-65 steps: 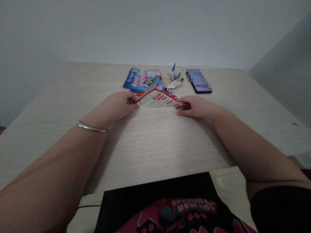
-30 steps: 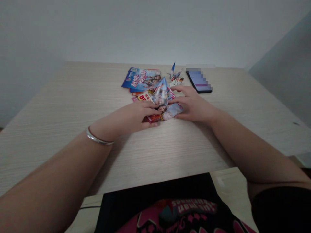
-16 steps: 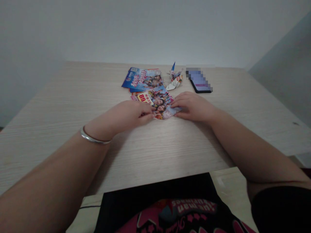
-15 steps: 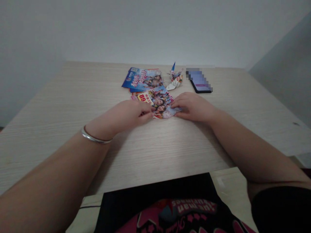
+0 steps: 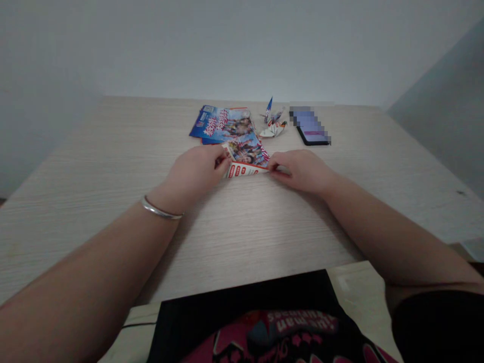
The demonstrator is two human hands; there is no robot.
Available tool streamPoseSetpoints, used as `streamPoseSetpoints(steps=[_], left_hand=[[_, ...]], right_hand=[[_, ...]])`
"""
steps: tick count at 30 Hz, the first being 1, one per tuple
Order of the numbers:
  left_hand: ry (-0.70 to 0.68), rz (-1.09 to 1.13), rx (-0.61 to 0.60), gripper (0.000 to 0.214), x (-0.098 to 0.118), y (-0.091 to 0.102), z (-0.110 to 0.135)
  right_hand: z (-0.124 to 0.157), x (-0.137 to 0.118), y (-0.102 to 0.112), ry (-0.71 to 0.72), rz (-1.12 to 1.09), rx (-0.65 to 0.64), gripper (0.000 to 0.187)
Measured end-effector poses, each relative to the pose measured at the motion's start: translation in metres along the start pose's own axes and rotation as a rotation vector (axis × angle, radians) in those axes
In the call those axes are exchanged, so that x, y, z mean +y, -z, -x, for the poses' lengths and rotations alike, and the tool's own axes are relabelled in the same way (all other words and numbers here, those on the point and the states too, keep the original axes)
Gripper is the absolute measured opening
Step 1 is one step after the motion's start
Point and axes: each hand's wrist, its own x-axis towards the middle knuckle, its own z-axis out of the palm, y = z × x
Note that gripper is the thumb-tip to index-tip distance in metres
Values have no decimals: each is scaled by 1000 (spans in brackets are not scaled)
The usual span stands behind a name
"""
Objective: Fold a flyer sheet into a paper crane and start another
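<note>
A colourful printed paper sheet [image 5: 246, 155] lies on the light wooden table [image 5: 113, 166] between my hands, its near edge turned up so a white underside with red marks shows. My left hand [image 5: 194, 171], a silver bangle on its wrist, pinches the sheet's left corner with closed fingers. My right hand [image 5: 298, 169] pinches the right corner the same way. Both hands rest low on the tabletop.
Behind the sheet lies a stack of blue printed flyers [image 5: 221, 123]. A small folded paper crane [image 5: 273, 123] stands to their right, and a dark phone [image 5: 310, 128] lies further right. Plain wall runs behind the table's far edge.
The sheet lay flat, picture side up, under both hands. Now both hands have pinched its corners and the near edge is folded up and away, showing the white underside.
</note>
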Motion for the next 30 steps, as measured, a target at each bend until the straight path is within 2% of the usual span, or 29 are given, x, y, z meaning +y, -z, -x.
streamPoseSetpoints(steps=[7,12,20,22,25,30], left_hand=[[-35,-126,10,34,4,-3,0],[5,-205,-16,36,11,-1,2],[-21,-160,48,32,18,9,9],[-68,-178,8,33,22,15,12],[-139,-258,-130,34,28,22,17],[-191,-265,-173,37,35,23,23]], right_hand=[[-1,1,-8,156,-14,85,37],[-2,-3,-13,187,47,164,33],[-2,-11,-10,168,142,119,29],[-2,-11,-8,156,149,112,29],[-4,-10,-8,148,150,115,29],[-9,-9,-10,140,141,114,28]])
